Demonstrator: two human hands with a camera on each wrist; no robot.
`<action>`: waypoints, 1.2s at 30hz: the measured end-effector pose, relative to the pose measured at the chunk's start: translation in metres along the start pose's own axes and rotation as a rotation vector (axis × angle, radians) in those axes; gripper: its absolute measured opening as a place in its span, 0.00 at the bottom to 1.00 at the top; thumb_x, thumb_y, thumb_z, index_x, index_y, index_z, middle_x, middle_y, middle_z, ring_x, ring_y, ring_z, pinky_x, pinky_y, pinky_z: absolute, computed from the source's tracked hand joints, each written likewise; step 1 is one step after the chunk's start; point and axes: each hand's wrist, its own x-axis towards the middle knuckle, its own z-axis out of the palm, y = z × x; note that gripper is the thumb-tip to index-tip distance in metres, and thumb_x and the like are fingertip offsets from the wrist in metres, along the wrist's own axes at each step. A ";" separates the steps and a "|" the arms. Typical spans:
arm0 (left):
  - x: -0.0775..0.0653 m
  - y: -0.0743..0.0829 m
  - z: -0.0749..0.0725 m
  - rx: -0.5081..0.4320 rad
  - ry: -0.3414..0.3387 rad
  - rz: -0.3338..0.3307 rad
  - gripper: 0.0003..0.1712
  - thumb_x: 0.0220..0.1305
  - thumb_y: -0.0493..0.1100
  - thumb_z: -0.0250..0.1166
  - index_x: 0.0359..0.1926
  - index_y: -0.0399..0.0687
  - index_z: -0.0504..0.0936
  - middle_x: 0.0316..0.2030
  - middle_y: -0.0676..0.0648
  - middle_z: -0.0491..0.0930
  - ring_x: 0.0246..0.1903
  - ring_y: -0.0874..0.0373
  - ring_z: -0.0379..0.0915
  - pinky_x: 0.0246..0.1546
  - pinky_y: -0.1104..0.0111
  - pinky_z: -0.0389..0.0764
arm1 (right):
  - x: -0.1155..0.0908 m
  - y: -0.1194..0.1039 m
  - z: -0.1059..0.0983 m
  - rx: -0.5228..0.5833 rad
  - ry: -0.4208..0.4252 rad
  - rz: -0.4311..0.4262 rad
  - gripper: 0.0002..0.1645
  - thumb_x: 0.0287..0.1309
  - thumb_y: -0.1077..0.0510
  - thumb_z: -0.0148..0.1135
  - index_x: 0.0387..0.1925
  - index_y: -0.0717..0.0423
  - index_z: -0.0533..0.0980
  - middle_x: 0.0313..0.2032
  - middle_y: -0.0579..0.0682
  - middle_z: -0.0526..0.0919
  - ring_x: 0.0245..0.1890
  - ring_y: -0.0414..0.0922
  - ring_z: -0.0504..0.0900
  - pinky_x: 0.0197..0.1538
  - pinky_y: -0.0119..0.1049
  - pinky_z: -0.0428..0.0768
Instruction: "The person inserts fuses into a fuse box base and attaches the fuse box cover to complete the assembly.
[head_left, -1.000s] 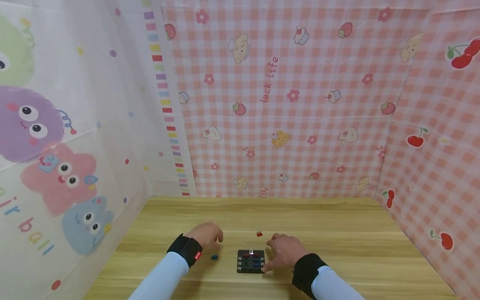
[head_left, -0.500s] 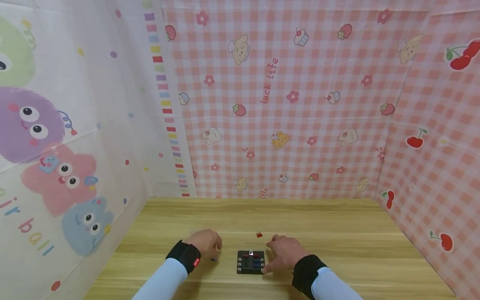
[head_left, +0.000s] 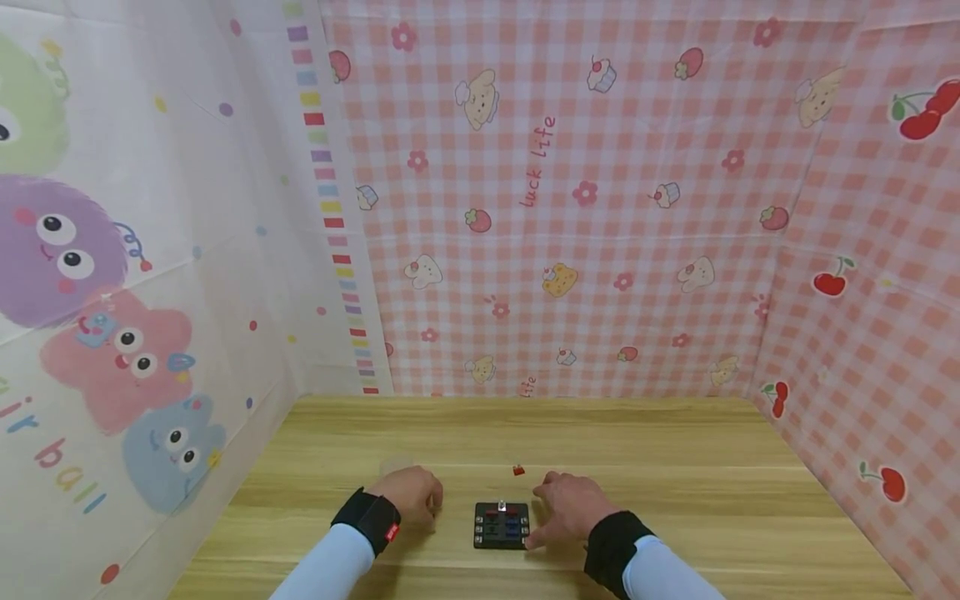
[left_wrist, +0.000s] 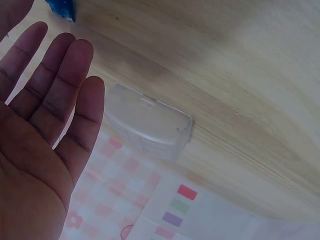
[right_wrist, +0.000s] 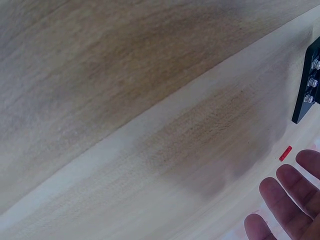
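Note:
A small black fuse block lies on the wooden table between the hands, with silver screw terminals and blue and red fuses in it. My right hand lies beside it, thumb tip right at its right edge and fingers spread by the far corner. Left of the block, my left hand is low over the table. In the left wrist view its fingers are loosely bent, and a small blue fuse shows just past the fingertips; in the head view the hand hides that piece. A red fuse lies beyond the block.
A clear plastic cover lies on the table beyond the left hand, faint in the head view. Patterned cloth walls enclose the table at the back and both sides.
The left hand has moved slightly nearer the body and lower, over the blue fuse, which was visible beside it earlier and is now covered. The right hand has stayed in place.

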 end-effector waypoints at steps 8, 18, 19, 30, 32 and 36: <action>0.000 -0.003 0.005 0.011 0.004 -0.007 0.12 0.44 0.41 0.80 0.28 0.51 0.85 0.24 0.59 0.77 0.26 0.64 0.70 0.33 0.67 0.74 | 0.002 0.001 0.001 0.013 -0.016 0.009 0.47 0.39 0.28 0.75 0.55 0.54 0.80 0.52 0.53 0.79 0.50 0.52 0.79 0.55 0.54 0.75; 0.002 -0.003 0.008 0.061 0.015 0.005 0.11 0.46 0.37 0.79 0.26 0.51 0.83 0.23 0.60 0.76 0.26 0.65 0.69 0.34 0.67 0.75 | 0.002 0.001 0.001 0.016 -0.010 0.001 0.46 0.39 0.29 0.75 0.55 0.54 0.81 0.52 0.53 0.80 0.49 0.52 0.79 0.54 0.54 0.76; 0.003 -0.004 0.009 0.067 0.018 0.005 0.11 0.46 0.37 0.79 0.26 0.51 0.83 0.23 0.60 0.76 0.26 0.65 0.69 0.34 0.67 0.75 | 0.002 0.001 0.001 0.016 -0.010 0.000 0.46 0.39 0.29 0.75 0.54 0.54 0.81 0.52 0.53 0.80 0.48 0.52 0.79 0.54 0.54 0.76; 0.006 -0.005 0.013 0.101 0.070 0.014 0.11 0.45 0.33 0.78 0.25 0.51 0.84 0.23 0.59 0.77 0.25 0.65 0.70 0.33 0.68 0.76 | 0.002 0.003 0.002 0.011 -0.016 -0.007 0.46 0.40 0.29 0.75 0.54 0.54 0.80 0.51 0.53 0.80 0.49 0.52 0.79 0.55 0.53 0.75; 0.005 -0.005 0.013 0.108 0.075 0.016 0.11 0.45 0.33 0.78 0.25 0.51 0.84 0.23 0.59 0.77 0.25 0.65 0.70 0.33 0.68 0.76 | 0.002 0.003 0.002 0.014 -0.019 -0.006 0.46 0.40 0.29 0.75 0.54 0.54 0.80 0.52 0.53 0.80 0.49 0.52 0.79 0.55 0.54 0.75; 0.006 -0.005 0.014 0.119 0.080 0.019 0.11 0.45 0.33 0.78 0.26 0.51 0.84 0.23 0.59 0.78 0.25 0.65 0.70 0.33 0.68 0.76 | 0.002 0.003 0.002 0.009 -0.019 -0.010 0.46 0.40 0.29 0.75 0.54 0.54 0.80 0.51 0.53 0.80 0.49 0.53 0.79 0.55 0.54 0.75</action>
